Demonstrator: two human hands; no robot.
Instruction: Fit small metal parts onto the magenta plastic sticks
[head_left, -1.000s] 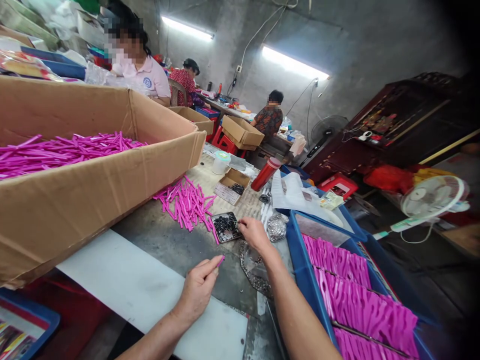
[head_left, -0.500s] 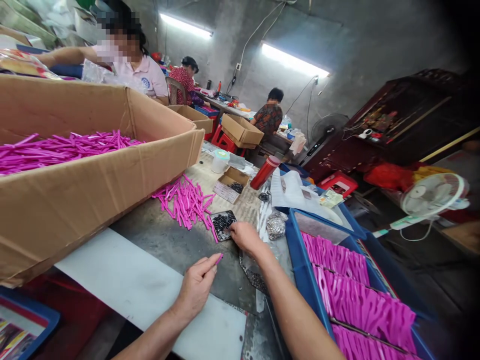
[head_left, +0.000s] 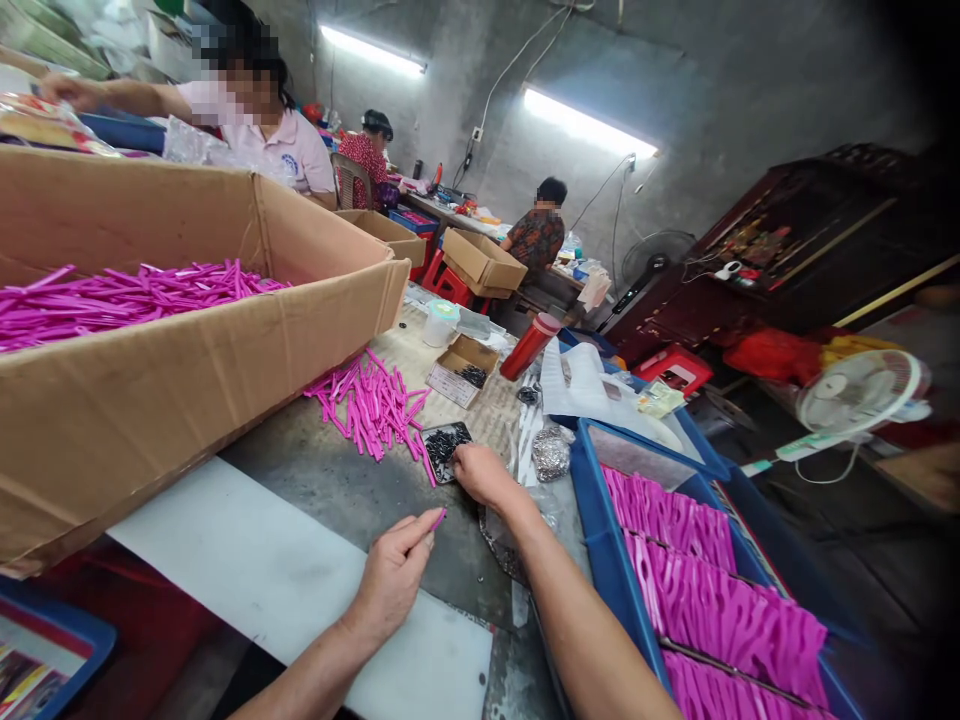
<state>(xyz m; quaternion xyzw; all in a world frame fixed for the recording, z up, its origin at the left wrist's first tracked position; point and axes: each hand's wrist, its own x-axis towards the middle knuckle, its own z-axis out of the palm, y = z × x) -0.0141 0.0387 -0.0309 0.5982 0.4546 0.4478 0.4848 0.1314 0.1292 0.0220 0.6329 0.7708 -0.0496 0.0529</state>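
I have the left hand [head_left: 397,570] on the near side of the tray [head_left: 439,474], a little to its left, with thumb and fingers pressed together on a pink stick [head_left: 441,518]. Only the stick's tip shows past the fingertips, pointing up toward the tray; the rest is hidden from me in the grip. The right hand [head_left: 484,474] reaches over the tray's right edge, its fingertips down at the black pins [head_left: 441,443] inside. From my camera I cannot tell whether those fingers are closed on a pin or apart, since the back of the hand covers them.

A loose stick [head_left: 427,460] lies just beside the tray's left edge, and a pile [head_left: 367,405] of more pink sticks spreads farther left and beyond. Past the tray's far side I see a small box [head_left: 448,388] with dark pieces in it, then a tub [head_left: 440,326] and a red bottle [head_left: 529,347]. To the tray's right sits a silvery bundle [head_left: 553,453]; farther right, a blue crate [head_left: 611,550] holds rows of pink pieces [head_left: 739,590]. Well left of the tray stands a big carton [head_left: 187,385] with many pink sticks inside, and a white board [head_left: 247,550] lies nearer me than the tray.
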